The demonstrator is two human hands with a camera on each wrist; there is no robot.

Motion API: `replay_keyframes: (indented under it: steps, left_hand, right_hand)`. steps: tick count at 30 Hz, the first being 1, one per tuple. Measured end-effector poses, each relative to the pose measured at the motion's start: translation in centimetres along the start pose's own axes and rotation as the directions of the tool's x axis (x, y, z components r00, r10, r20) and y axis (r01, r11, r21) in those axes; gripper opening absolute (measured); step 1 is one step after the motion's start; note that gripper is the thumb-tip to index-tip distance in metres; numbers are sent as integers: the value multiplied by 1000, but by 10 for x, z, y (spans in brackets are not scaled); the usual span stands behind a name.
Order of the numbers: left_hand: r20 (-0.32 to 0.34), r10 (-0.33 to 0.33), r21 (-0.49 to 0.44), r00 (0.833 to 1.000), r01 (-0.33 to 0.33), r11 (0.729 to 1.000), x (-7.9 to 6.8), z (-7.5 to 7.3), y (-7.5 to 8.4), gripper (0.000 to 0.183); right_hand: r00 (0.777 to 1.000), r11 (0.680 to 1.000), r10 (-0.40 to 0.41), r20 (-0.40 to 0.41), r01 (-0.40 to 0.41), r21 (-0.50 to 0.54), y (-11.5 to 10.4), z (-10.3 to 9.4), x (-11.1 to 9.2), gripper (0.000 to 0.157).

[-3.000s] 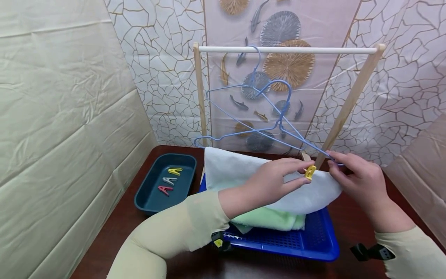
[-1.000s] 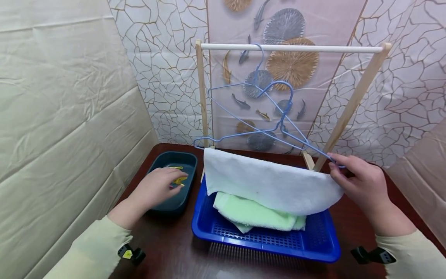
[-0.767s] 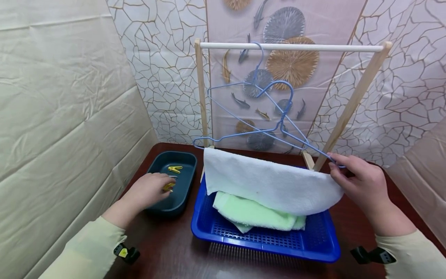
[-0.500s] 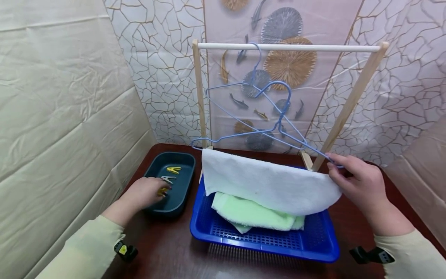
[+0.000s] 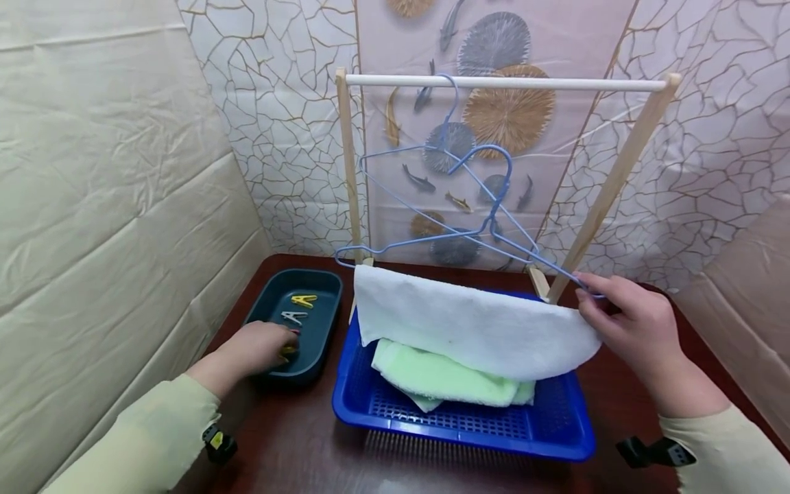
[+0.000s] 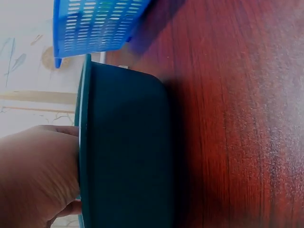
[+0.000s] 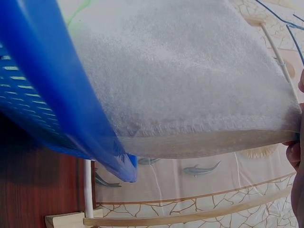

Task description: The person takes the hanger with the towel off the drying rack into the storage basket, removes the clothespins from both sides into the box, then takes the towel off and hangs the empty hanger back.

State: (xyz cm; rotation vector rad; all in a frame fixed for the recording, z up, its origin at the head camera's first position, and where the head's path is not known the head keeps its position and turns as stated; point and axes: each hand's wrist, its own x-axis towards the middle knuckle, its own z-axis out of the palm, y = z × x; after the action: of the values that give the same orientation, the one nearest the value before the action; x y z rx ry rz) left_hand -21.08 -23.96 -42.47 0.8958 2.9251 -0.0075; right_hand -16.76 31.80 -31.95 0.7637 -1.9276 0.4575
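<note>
My right hand [image 5: 636, 319] pinches the right end of a blue wire hanger [image 5: 426, 239], at the corner of a white towel [image 5: 469, 322] that drapes from the hanger's lower bar. My left hand [image 5: 259, 346] reaches into a dark teal tray [image 5: 336, 291], its fingertips low over the tray floor. A yellow clothespin [image 5: 288, 350] shows at those fingertips, partly covered. Just above it a bit of a red clothespin [image 5: 295, 331] peeks out. Farther back in the tray lie a white clothespin [image 5: 294, 316] and another yellow one. In the left wrist view the tray wall hides the fingers.
A blue basket [image 5: 463, 439] with a folded green towel [image 5: 447, 374] stands below the white towel. Behind it rises a wooden rack with a white rail [image 5: 555, 84], and a second blue hanger [image 5: 395, 149] hangs there. Cloth walls close in both sides.
My left hand has gone from beside the white towel, with a yellow clothespin, to the tray, then slightly nearer me over the red clothespin. My right hand still pinches the hanger's end.
</note>
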Motion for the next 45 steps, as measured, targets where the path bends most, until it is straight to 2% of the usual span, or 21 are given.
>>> replay_keyframes:
  steps: [3, 9, 13, 22, 33, 40, 45]
  left_hand:
    - [11, 15, 5, 1000, -15, 1000, 3, 2, 0, 16]
    - [29, 22, 17, 999, -23, 1000, 4, 1, -1, 17]
    - [7, 29, 22, 1000, -30, 999, 4, 0, -1, 17]
    - [-8, 3, 22, 1000, -3, 1000, 1, -3, -3, 29]
    - [-19, -84, -11, 996, 84, 996, 0, -8, -2, 26]
    - [-10, -152, -94, 988, 150, 984, 1, -16, 0, 26]
    - [-33, -198, -167, 980, 190, 967, 2, -24, 4, 25]
  right_hand:
    - [1000, 1000, -5, 5, 5, -2, 0, 0, 0, 47]
    - [1000, 1000, -5, 12, 5, 13, 1, 2, 0, 47]
    - [1000, 1000, -5, 24, 5, 16, 1, 1, 2, 47]
    - [999, 1000, 2, 39, -2, -12, -1, -1, 6, 47]
    - [1000, 1000, -7, 26, 7, -23, -1, -2, 5, 47]
    - [1000, 999, -6, 21, 6, -34, -1, -3, 4, 46]
    - [1000, 999, -6, 20, 7, -31, -2, -3, 5, 46]
